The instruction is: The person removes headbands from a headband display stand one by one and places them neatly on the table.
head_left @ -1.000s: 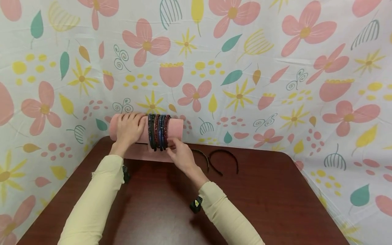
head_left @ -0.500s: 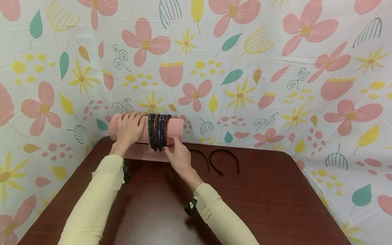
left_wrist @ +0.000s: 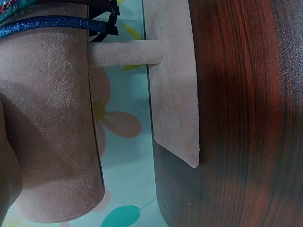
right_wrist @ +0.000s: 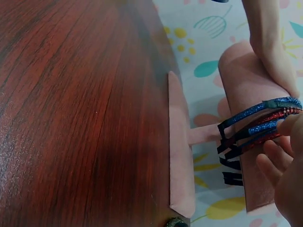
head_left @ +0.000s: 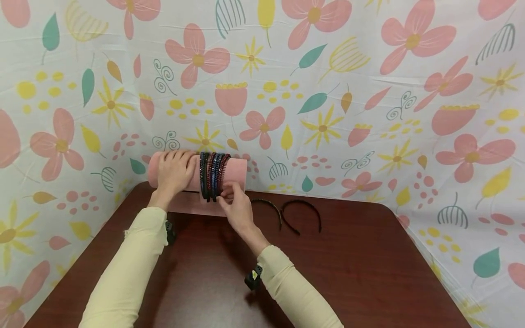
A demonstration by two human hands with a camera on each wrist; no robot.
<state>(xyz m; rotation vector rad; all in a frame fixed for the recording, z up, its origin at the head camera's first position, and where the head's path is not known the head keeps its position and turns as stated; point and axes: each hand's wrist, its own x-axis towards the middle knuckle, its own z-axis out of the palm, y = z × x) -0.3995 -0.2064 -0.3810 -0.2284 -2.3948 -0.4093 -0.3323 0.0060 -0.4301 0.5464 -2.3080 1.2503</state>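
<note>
A pink padded headband stand (head_left: pixel 239 169) lies lengthwise near the back of the table, its roll raised on a post (left_wrist: pixel 125 53) over a flat base (left_wrist: pixel 175 94). Several glittery headbands (head_left: pixel 211 173) in blue, red and dark tones sit side by side around the roll. My left hand (head_left: pixel 174 169) rests on top of the roll's left part. At the front of the headbands, my right hand (head_left: pixel 238 207) has its thumb and curled fingers at the rightmost red headband (right_wrist: pixel 260 140), pinching near its lower end. The fingers partly cover the band in the right wrist view.
Two dark headbands, a beaded one (head_left: pixel 272 207) and a plain black one (head_left: pixel 315 209), lie on the table right of the stand. The dark wooden table (head_left: pixel 348 259) meets a floral cloth (head_left: pixel 328 114) behind it.
My right hand has shifted slightly left and down along the lower ends of the headbands. The left hand stays on the roll.
</note>
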